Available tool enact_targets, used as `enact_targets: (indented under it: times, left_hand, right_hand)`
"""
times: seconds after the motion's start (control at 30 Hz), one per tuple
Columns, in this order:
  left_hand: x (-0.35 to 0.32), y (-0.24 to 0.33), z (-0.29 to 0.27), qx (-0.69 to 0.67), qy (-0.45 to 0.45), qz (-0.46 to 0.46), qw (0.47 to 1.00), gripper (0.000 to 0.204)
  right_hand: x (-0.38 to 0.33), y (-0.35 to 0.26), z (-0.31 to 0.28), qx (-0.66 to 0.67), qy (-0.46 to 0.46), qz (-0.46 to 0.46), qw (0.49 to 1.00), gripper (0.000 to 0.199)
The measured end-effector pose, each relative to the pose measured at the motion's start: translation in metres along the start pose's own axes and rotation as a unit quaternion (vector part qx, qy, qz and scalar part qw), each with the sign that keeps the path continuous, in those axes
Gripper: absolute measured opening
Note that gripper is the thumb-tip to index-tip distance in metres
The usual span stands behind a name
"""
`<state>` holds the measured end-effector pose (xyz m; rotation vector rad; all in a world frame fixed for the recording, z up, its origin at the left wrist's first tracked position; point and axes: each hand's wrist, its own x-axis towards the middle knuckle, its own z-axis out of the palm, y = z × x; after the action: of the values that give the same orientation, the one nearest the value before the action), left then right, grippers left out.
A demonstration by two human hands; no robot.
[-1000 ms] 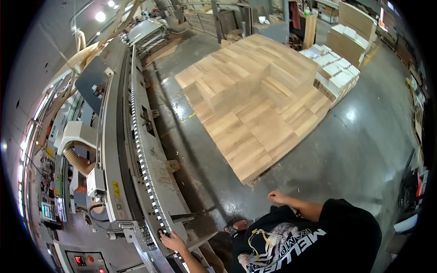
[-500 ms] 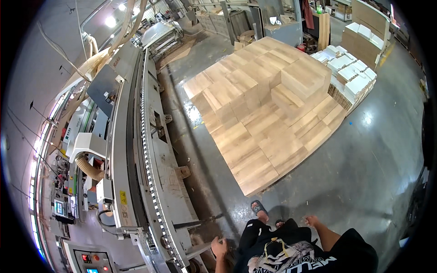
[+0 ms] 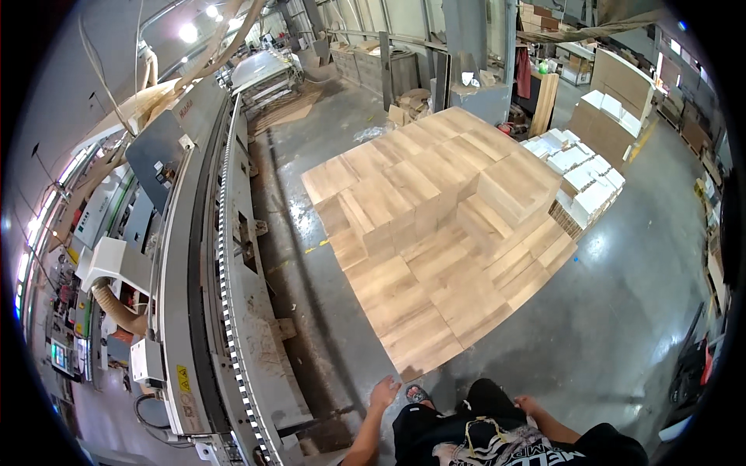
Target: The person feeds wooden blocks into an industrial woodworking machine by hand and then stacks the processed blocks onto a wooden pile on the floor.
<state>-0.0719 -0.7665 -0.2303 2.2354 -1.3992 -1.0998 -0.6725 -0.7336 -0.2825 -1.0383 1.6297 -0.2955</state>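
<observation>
My left hand [image 3: 383, 393] is held out low, beside the near corner of a broad stack of wood-grain panels [image 3: 423, 342]. Its fingers are loosely stretched and hold nothing; whether they touch the panels I cannot tell. On the other side of my body hangs my right hand [image 3: 527, 405], by my dark trousers, with nothing visible in it and its fingers loosely apart. The stack is stepped: a higher block of panels [image 3: 388, 175] stands at its far left side, and another raised pile [image 3: 521, 182] at its far right.
A long grey machine with a toothed rail [image 3: 225, 287] runs along the left. White-topped stacked pieces [image 3: 579, 167] and a big brown board [image 3: 622, 81] stand behind the panels to the right. Grey floor [image 3: 590, 318] lies at the right. Dark items [image 3: 691, 365] are at the right edge.
I have moved forward, so the panel stack sits closer to my feet. My left hand has gone from beside the machine toward the stack's near corner. My right hand has dropped back slightly.
</observation>
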Motion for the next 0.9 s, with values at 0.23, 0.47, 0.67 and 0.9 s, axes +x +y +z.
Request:
enact_targets:
  times: [0.23, 0.47, 0.67, 0.9]
  left_hand:
    - [0.014, 0.049, 0.007, -0.004, -0.085, 0.012, 0.996, 0.074]
    - [0.037, 0.100, 0.021, 0.131, -0.111, -0.040, 0.984, 0.078]
    - [0.092, 0.193, -0.002, 0.140, 0.016, -0.006, 0.990, 0.073]
    - [0.121, 0.505, -0.212, 0.108, 0.435, 0.284, 0.847, 0.037]
  right_hand:
    - [0.059, -0.063, -0.020, 0.107, -0.030, 0.067, 0.991, 0.034]
    - [0.185, -0.059, -0.069, 0.328, -0.095, 0.058, 0.938, 0.029]
    - [0.281, -0.096, -0.133, -0.421, -0.067, -0.238, 0.873, 0.032]
    - [0.333, -0.169, -0.176, -0.041, -0.019, -0.096, 0.994, 0.033]
